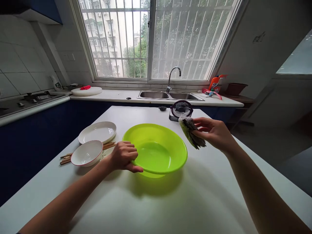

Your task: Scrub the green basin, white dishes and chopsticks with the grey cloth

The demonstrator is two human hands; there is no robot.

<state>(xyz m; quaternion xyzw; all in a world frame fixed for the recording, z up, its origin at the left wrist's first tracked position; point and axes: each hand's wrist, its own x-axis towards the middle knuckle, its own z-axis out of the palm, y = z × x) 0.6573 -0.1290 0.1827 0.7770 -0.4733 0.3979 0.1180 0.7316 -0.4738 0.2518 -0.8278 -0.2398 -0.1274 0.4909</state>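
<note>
A lime-green plastic basin [168,138] stands on the white table, with a little water in its bottom. My left hand [123,156] grips the basin's near-left rim, fingers curled over the edge. My right hand [214,133] hovers above the basin's right rim and pinches a folded scouring cloth [191,132], green on one side and grey on the other.
Left of the basin lie a white plate [97,131], a white bowl [86,153] and several wooden chopsticks [67,158]. A small black fan [180,110] stands behind the basin. Farther back are a counter with a steel sink [170,95], tap, bottles and a cutting board [86,91].
</note>
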